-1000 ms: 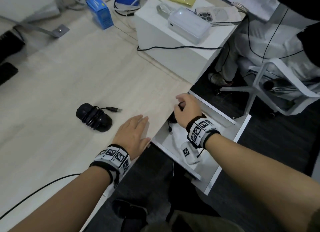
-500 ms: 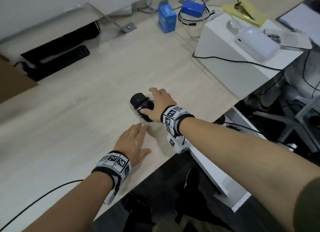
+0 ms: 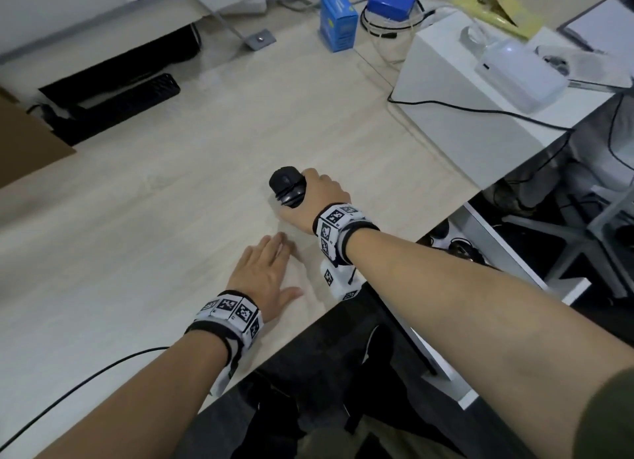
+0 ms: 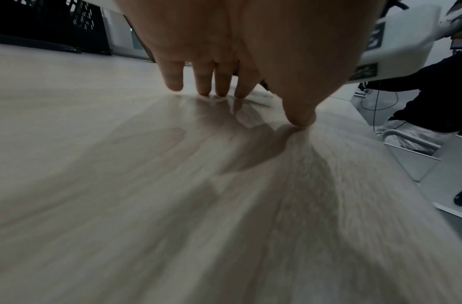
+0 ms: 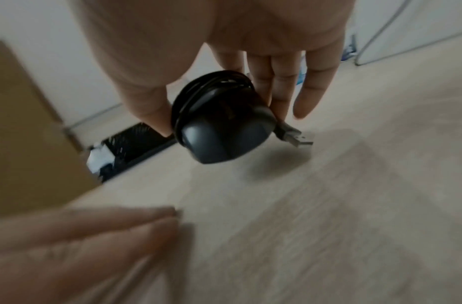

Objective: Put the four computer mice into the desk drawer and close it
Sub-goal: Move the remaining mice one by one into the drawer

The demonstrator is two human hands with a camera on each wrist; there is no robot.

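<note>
A black computer mouse (image 3: 287,189) with its cable wound round it is in my right hand (image 3: 314,201), lifted just off the light wood desk (image 3: 137,235). In the right wrist view the thumb and fingers pinch the mouse (image 5: 222,127) and its USB plug (image 5: 294,137) dangles below. My left hand (image 3: 266,280) lies flat on the desk near the front edge, its fingertips (image 4: 219,90) touching the wood. The open white drawer (image 3: 487,239) sits under the desk edge at right, with dark mice (image 3: 459,246) partly visible inside.
A white box (image 3: 480,91) with a white device and black cable stands at the back right. Blue boxes (image 3: 338,23) are at the back, and a black keyboard (image 3: 120,109) at the far left. A brown board (image 3: 27,150) lies at the left edge. An office chair base (image 3: 590,239) stands beyond the drawer.
My right hand left the drawer, reached across to the mouse on the desk, closed round it and has lifted it slightly. The left hand stayed flat on the desk.
</note>
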